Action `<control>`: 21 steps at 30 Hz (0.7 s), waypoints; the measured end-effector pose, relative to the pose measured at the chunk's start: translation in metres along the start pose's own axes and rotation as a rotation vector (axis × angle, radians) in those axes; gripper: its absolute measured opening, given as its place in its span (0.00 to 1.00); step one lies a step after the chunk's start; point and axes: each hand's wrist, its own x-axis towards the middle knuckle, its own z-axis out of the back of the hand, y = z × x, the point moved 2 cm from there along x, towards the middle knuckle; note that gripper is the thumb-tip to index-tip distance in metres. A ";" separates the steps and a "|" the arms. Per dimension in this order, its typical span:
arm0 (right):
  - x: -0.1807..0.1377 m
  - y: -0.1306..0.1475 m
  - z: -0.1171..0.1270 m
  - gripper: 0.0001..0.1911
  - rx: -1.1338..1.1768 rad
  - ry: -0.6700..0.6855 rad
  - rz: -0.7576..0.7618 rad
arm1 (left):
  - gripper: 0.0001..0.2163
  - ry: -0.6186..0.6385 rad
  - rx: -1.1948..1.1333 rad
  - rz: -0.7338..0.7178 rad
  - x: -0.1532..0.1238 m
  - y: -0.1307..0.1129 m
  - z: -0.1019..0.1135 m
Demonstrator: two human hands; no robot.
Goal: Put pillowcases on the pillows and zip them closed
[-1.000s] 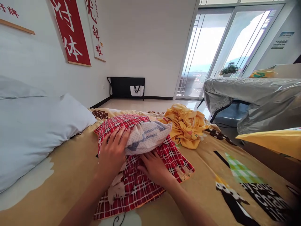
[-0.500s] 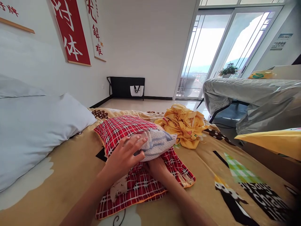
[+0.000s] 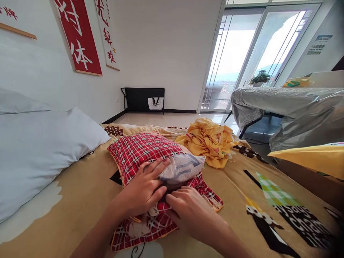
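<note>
A red plaid pillowcase (image 3: 143, 146) with an orange edge lies on the bed. Its far part covers a whitish inner cushion (image 3: 185, 167) with blue-grey stripes, which sticks out at the right of the opening. My left hand (image 3: 142, 191) rests on the near side, fingers stretched over the case and the cushion, thumb apart. Just below the cushion, my right hand (image 3: 192, 208) is closed with curled fingers on the near flap of the pillowcase. Its fingertips are partly hidden in the folds.
White pillows (image 3: 48, 143) lie at the left. A crumpled yellow cloth (image 3: 211, 141) sits beyond the cushion on the patterned tan bedspread (image 3: 88, 211). At the right are a yellow fabric item (image 3: 314, 157) and a table with a silvery cover (image 3: 285, 98).
My right hand has drawn back from under the cushion and now grips the near flap. My left hand has moved slightly down, and the cushion's tip has shifted a little right.
</note>
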 end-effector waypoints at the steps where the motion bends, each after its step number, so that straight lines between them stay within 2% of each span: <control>1: -0.002 -0.004 0.004 0.03 0.019 -0.003 -0.029 | 0.17 0.069 -0.068 -0.025 0.000 -0.003 0.000; 4: -0.007 -0.019 0.011 0.02 0.077 0.025 -0.074 | 0.16 0.217 -0.229 -0.153 -0.002 -0.012 -0.002; 7: -0.010 -0.035 0.014 0.03 0.124 0.071 -0.068 | 0.11 0.229 -0.300 -0.227 -0.005 -0.020 -0.003; 10: -0.015 -0.059 0.016 0.03 0.158 0.102 -0.075 | 0.07 0.213 -0.286 -0.131 -0.014 -0.023 0.005; 13: -0.017 -0.090 0.020 0.08 0.139 0.055 -0.193 | 0.06 0.229 -0.251 0.003 -0.030 -0.018 0.024; 15: -0.017 -0.109 0.022 0.07 0.133 0.008 -0.260 | 0.08 0.215 -0.246 0.054 -0.041 -0.009 0.036; 18: -0.015 -0.128 0.024 0.05 0.186 -0.066 -0.254 | 0.12 0.206 -0.242 0.083 -0.055 0.011 0.044; 21: -0.014 -0.139 0.026 0.12 0.270 -0.181 -0.237 | 0.14 0.155 -0.193 0.132 -0.068 0.028 0.047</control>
